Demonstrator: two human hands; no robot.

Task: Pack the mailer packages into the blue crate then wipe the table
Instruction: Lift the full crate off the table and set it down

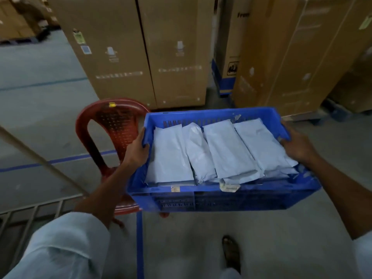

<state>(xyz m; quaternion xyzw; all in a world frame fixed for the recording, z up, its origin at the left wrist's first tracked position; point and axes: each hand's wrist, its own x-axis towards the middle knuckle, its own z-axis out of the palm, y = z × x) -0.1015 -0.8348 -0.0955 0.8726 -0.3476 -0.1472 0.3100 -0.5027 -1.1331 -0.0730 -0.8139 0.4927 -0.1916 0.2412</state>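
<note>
Here, blue crate, rims in left hand, right hand, seemingly aloft

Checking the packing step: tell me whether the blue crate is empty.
No, several white mailer packages lie side by side inside the blue crate.

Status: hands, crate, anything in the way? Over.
Left hand and right hand grip the end rims of the blue plastic crate. White plastic mailer packages fill it. Red plastic chair below its left end, contact unclear.
</note>
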